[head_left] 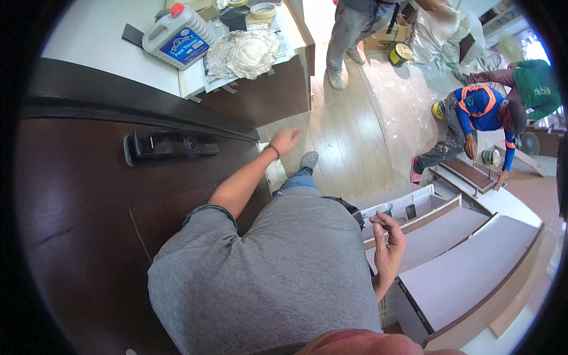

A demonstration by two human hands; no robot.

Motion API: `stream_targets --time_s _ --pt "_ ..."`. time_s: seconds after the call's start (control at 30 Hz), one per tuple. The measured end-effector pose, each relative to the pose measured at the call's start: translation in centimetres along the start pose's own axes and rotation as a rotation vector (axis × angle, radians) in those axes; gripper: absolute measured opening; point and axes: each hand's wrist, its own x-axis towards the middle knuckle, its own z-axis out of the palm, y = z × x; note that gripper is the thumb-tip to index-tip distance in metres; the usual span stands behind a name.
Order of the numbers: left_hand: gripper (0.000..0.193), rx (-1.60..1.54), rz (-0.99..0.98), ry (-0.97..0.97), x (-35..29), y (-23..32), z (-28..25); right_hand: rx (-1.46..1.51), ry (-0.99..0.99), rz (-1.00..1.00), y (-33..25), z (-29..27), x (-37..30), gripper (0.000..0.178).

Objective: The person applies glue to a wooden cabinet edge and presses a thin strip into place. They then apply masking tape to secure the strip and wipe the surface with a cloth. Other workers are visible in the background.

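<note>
My left hand (pixel 286 141), with a dark band at the wrist, is held out ahead over the wooden floor, between the dark door (pixel 89 195) and the paper-covered cabinet (pixel 260 97). Its fingers are foreshortened, so I cannot make out how far they are curled; no object shows in it. On the other side, my right hand (pixel 387 248) is raised beside my body with thumb and fingers apart, empty. It is nearest to the pale-lined drawers (pixel 426 236) on my right and appears in front of them. Whether it touches them is not visible.
A white thinner jug (pixel 180 38), crumpled rags (pixel 251 53) and tape rolls (pixel 263 10) lie on the cabinet. Ahead stands a person (pixel 355 35) near a paint can (pixel 400 55). At right, a crouching person (pixel 482 112) handles a brown panel (pixel 470 174); another person (pixel 535 89) is behind.
</note>
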Motion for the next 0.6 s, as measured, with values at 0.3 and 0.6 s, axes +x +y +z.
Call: stream_targets --time_s 0.3,0.6 --pt "0.053 0.548 0.023 0.869 14.4 7.0 -23.3 -0.232 -0.126 -0.002 -4.0 4.5 6.9 0.028" --pt "0.064 0.483 -0.313 0.729 14.6 2.8 -26.0 -0.286 -0.134 0.030 -3.4 5.1 8.0 0.030"
